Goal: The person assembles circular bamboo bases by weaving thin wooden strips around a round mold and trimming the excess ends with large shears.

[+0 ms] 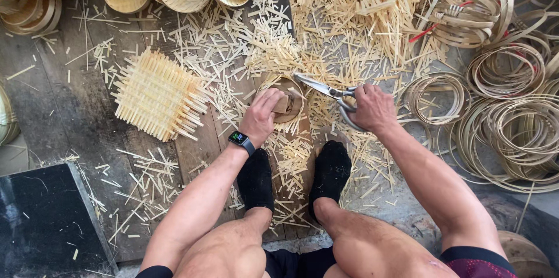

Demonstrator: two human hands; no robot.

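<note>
Plank floor deep in bamboo offcuts: left hand (pixel 263 114) clamped on small round woven piece (pixel 287 100) mid-floor, right hand (pixel 372 109) closed around shears (pixel 329 91), blades parted; best trimmed close, fingers clear.

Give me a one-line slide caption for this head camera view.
Seated above bamboo offcuts, left hand presses a small round woven piece while right hand holds open metal shears.

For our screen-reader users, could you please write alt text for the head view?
Seen from above, a seated person's right hand holds large scissors while the left hand presses a round woven piece onto a wooden floor littered with bamboo offcuts.
</note>
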